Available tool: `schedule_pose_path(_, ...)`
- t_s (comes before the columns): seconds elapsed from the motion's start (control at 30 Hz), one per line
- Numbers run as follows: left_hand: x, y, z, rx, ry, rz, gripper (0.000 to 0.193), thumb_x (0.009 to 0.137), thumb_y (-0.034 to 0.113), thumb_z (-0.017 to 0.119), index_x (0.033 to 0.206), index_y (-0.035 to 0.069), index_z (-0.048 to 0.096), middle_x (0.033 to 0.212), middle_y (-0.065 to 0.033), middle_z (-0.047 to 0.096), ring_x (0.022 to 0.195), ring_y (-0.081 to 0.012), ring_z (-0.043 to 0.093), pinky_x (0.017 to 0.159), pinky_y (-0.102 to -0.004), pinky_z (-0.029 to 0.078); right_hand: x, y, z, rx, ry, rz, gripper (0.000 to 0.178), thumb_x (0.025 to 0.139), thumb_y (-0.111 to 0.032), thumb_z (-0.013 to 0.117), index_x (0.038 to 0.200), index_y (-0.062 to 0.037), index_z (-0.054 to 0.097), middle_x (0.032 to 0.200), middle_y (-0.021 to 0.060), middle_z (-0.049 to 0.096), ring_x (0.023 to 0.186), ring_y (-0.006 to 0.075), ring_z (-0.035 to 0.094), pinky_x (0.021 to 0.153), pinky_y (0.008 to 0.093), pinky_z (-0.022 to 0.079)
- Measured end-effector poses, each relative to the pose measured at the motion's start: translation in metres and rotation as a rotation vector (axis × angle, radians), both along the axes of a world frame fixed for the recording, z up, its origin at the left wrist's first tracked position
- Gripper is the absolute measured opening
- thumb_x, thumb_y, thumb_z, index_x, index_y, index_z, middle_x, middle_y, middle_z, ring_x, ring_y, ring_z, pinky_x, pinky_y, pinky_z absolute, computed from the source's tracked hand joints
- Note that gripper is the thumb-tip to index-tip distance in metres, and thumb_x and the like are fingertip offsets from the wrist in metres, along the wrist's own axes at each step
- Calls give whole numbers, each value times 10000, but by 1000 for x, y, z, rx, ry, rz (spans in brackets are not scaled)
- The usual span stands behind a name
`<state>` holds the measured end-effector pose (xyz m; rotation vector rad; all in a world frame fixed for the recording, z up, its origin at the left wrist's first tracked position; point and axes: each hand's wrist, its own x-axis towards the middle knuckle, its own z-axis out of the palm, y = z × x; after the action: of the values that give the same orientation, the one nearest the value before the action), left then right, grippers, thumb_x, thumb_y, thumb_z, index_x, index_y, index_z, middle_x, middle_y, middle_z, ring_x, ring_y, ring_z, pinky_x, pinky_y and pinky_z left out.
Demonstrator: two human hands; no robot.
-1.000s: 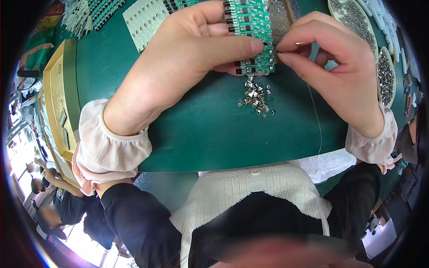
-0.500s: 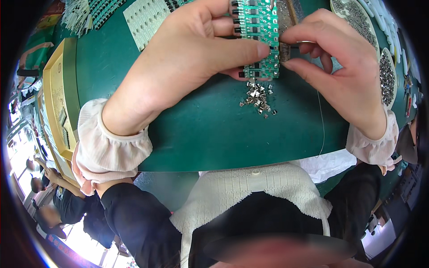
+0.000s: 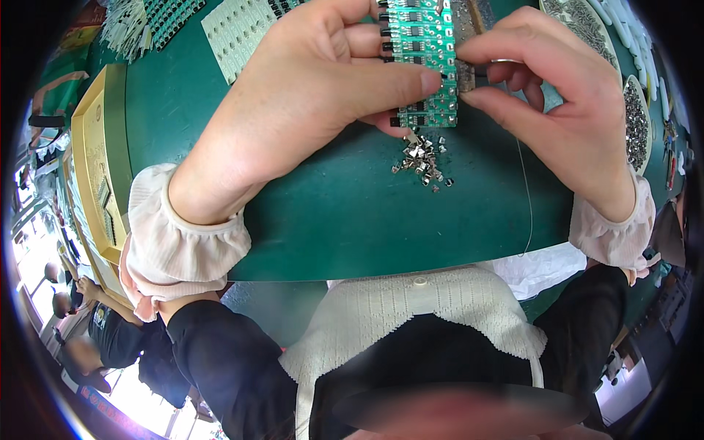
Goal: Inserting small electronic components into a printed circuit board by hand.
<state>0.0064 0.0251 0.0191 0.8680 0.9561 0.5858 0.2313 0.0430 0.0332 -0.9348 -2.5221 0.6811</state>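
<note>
Hands at work above a green mat [image 3: 345,220]. Left hand [image 3: 308,95] grips a green circuit board strip [image 3: 424,51] between thumb and fingers; right hand [image 3: 557,103] pinches a small part at the strip's right edge. Loose metal clips [image 3: 422,161] lie on the mat just below, suggesting fitting is under way with more clips left.

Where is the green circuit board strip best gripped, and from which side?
Probably across its flat faces near the lower half, from the left, as the left hand pinches the green circuit board strip: that leaves the right edge free, where the right hand works.
</note>
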Motion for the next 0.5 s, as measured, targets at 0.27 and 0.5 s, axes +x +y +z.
schedule_pose_path(0.27, 0, 2, 4, 139, 99, 148, 479, 894, -77, 665, 1328, -2, 474, 1141, -75, 693, 897, -91, 667, 706, -221, 555, -12, 0, 13, -455, 84, -235, 213, 868, -5, 727, 1040, 16, 604, 808, 50, 639, 640, 69, 598, 544, 194, 446)
schedule_pose_path(0.5, 4, 5, 7, 237, 65, 224, 462, 880, -58, 685, 1298, -19, 493, 1086, -90, 708, 847, -98, 677, 671, -222, 558, -1, -1, -7, -559, 375, -210, 167, 936, -18, 660, 1042, 16, 536, 786, 26, 621, 623, 40, 574, 526, 173, 406)
